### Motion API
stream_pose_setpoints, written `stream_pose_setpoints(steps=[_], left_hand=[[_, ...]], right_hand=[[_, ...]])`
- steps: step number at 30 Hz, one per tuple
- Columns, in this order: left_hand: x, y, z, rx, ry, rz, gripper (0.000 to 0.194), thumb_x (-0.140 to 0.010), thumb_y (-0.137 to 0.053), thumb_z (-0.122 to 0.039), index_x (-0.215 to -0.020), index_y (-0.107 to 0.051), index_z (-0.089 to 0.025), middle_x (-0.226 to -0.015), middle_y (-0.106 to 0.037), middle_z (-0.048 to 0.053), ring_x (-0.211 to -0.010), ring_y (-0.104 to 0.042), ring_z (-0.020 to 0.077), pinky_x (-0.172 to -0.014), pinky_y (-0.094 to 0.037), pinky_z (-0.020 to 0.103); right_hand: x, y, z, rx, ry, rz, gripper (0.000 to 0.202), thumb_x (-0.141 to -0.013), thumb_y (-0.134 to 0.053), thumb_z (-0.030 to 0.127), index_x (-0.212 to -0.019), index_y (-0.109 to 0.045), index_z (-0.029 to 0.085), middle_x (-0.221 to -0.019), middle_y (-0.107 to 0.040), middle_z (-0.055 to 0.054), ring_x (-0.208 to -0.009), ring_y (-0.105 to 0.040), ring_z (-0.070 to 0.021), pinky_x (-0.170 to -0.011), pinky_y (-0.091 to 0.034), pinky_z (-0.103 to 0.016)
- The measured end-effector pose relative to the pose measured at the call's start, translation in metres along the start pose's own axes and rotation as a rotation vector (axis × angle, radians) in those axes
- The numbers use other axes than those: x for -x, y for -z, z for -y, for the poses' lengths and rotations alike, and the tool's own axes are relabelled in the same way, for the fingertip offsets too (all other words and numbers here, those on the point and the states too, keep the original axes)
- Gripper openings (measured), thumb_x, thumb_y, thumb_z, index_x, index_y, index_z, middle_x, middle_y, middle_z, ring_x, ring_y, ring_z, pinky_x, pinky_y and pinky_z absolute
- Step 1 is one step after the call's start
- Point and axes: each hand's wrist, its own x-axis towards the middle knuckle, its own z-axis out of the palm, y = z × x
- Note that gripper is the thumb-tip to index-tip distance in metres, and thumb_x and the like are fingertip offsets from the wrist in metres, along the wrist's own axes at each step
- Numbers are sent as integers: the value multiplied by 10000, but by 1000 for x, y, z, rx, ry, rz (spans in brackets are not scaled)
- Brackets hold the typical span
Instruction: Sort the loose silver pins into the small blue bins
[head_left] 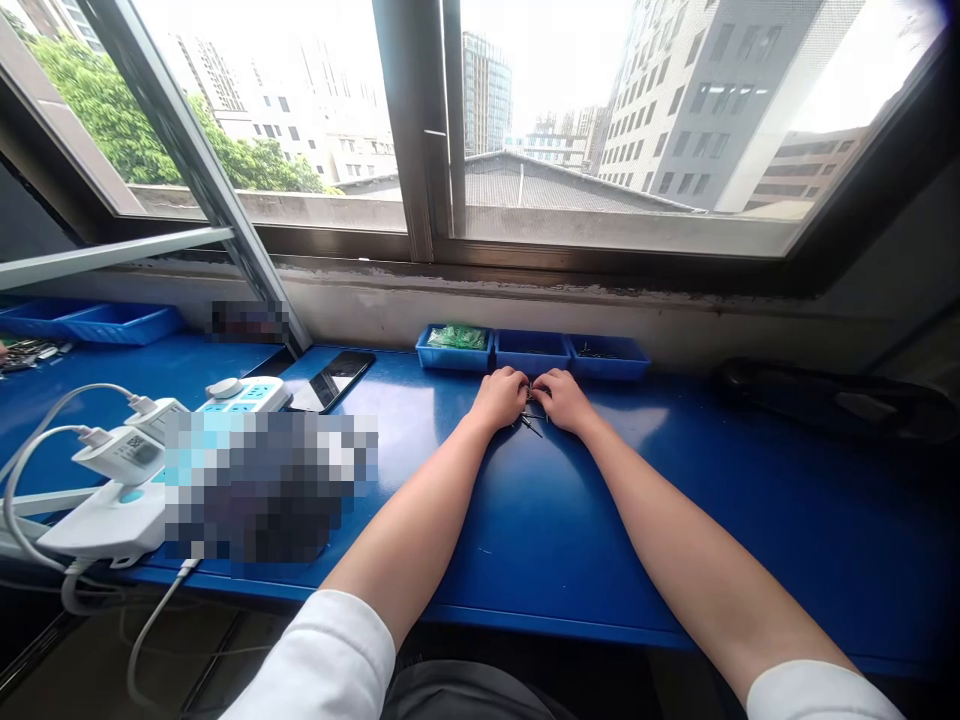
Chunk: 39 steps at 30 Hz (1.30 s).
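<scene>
Both arms reach forward over the blue tabletop, and the hands meet just in front of a row of blue bins. My left hand [501,396] is closed, its fingertips pinched together beside those of the other hand. My right hand [562,398] is curled in a pinch as well, facing the left one. Whatever sits between the fingertips is too small to name. Below the fingers lie several thin dark rod-like pieces [532,425] on the table. The right bin [611,370] holds similar small dark pieces. Green packets [457,337] fill the left bin [454,358].
The middle blue bin [531,362] stands between the other two. On the left are a phone [342,380], a white power strip [112,515] with plugs and cables, and a grey metal frame [262,260]. A dark elongated object [832,400] lies at right, below the window.
</scene>
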Motion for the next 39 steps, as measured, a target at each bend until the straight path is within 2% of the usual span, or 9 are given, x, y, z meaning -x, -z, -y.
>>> stream_pose_setpoints(steps=[5, 14, 26, 32, 35, 39], left_hand=[[0, 0, 1, 4, -9, -11, 253, -877, -445, -243, -1008, -659, -214, -1044, -634, 73, -1006, -573, 228, -862, -448, 360], [-2, -2, 3, 97, -32, -11, 286, -860, -421, -165, -1015, -660, -186, -1018, -634, 69, -942, -587, 181, -861, -476, 291], [-1, -2, 2, 161, -48, -24, 300, -843, -425, -142, -1021, -663, -187, -1004, -630, 65, -935, -593, 171, -866, -485, 282], [-1, 0, 0, 130, -50, -53, 297, -870, -454, -205, -1087, -656, -217, -1081, -636, 58, -1017, -577, 193, -917, -448, 321], [-1, 3, -1, 140, -41, -33, 274, -897, -440, -238, -1030, -679, -239, -1029, -649, 43, -988, -587, 178, -893, -445, 311], [-1, 5, -2, 148, -34, -62, 254, -899, -445, -224, -974, -687, -238, -974, -655, 39, -960, -591, 169, -876, -433, 306]], right_hand=[[1, 1, 3, 20, 3, 6, 160, -862, -484, 251, -816, -629, 201, -902, -602, -72, -879, -488, -217, -820, -415, -355], [1, 1, 4, 20, -10, 7, 187, -849, -514, 328, -833, -656, 207, -885, -618, -68, -882, -499, -217, -803, -414, -344], [0, 2, 6, 73, -22, 4, 185, -843, -485, 268, -783, -638, 184, -870, -627, -84, -877, -529, -221, -779, -425, -338], [1, 1, 5, 11, 9, -73, 199, -864, -436, 265, -797, -604, 181, -852, -623, -78, -880, -541, -212, -814, -426, -336], [1, 2, 4, -60, 39, -121, 214, -874, -418, 270, -802, -598, 181, -841, -619, -72, -867, -547, -201, -809, -430, -324], [2, 5, 7, -125, 38, -166, 243, -881, -411, 298, -778, -601, 187, -813, -623, -63, -833, -553, -192, -790, -434, -318]])
